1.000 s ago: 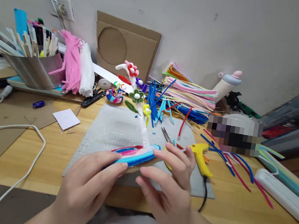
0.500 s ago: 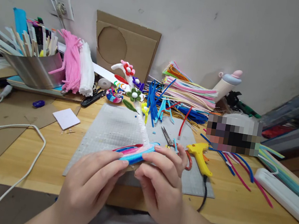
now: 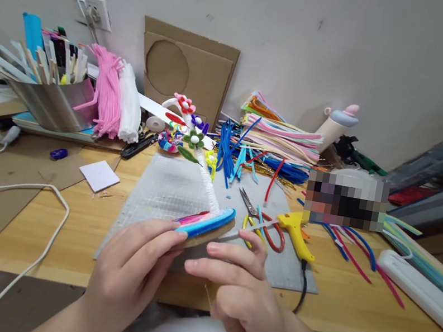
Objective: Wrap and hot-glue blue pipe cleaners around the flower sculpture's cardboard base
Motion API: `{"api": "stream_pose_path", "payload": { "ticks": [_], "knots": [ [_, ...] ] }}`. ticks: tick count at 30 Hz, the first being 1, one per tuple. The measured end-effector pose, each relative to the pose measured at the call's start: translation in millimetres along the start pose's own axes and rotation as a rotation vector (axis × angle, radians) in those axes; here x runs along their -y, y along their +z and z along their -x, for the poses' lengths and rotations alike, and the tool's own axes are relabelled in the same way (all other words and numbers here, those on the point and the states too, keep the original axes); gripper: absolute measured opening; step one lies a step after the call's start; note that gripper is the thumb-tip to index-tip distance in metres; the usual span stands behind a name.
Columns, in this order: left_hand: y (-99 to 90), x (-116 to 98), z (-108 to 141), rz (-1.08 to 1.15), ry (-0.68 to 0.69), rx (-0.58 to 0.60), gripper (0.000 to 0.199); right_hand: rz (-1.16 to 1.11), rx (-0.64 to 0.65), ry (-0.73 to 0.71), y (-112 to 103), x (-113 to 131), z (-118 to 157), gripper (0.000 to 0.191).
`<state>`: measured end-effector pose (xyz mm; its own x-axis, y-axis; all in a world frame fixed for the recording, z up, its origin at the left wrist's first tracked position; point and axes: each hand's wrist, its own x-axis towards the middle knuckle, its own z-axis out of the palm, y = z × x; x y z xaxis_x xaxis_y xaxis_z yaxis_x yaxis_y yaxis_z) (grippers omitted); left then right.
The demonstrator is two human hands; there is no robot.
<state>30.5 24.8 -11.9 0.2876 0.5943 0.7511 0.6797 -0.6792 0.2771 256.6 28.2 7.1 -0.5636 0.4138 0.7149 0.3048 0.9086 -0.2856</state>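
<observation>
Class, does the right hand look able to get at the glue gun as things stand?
Probably yes: the right hand seems empty, and the glue gun lies nearby, nothing visibly covering its yellow handle.

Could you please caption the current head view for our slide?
Left hand holding the base of a flowered stem, right hand nearby, scissors and glue gun beyond.

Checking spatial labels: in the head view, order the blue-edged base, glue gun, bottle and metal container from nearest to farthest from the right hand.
1. Blue-edged base, in the left hand.
2. Glue gun, on the right.
3. Bottle, right, by the wall.
4. Metal container, far left.
</observation>
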Motion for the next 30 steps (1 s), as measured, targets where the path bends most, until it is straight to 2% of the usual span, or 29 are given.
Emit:
{"api": "stream_pose_path", "payload": {
  "ticks": [4, 6, 9, 13, 16, 18, 20, 25, 27, 30],
  "knots": [
    [-1.1, 0, 0, 0.013, 0.001, 0.008, 0.041, 0.044, -0.030, 0.084, -3, 0, -7, 0.023],
    [-2.0, 1, 1, 0.014, -0.009, 0.003, 0.042, 0.064, -0.025, 0.182, -6, -1, -5, 0.020],
    [-3.3, 2, 2, 0.013, -0.025, -0.004, 0.040, 0.162, -0.049, 0.416, -15, -11, 7, 0.015],
    [-5.1, 4, 2, 0.026, -0.045, -0.018, 0.037, 0.241, -0.251, 0.794, -39, -34, 30, 0.009],
    [-6.5, 6, 4, 0.049, -0.062, -0.020, 0.039, 0.250, -0.326, 0.932, -56, -48, 42, 0.017],
    [-7.6, 8, 5, 0.060, -0.066, -0.025, 0.040, 0.245, -0.290, 0.936, -60, -51, 47, 0.018],
    [-8.7, 9, 8, 0.073, -0.058, -0.031, 0.040, 0.221, -0.191, 0.909, -58, -49, 50, 0.019],
    [-11.5, 10, 14, 0.108, 0.027, -0.005, 0.042, 0.059, 0.127, 0.742, -32, -27, 50, 0.013],
    [-12.4, 9, 18, 0.099, 0.058, 0.008, 0.044, -0.015, 0.191, 0.695, -20, -18, 48, 0.012],
    [-13.2, 7, 21, 0.082, 0.080, 0.024, 0.044, -0.048, 0.208, 0.680, -9, -11, 45, 0.015]
  ]
}}
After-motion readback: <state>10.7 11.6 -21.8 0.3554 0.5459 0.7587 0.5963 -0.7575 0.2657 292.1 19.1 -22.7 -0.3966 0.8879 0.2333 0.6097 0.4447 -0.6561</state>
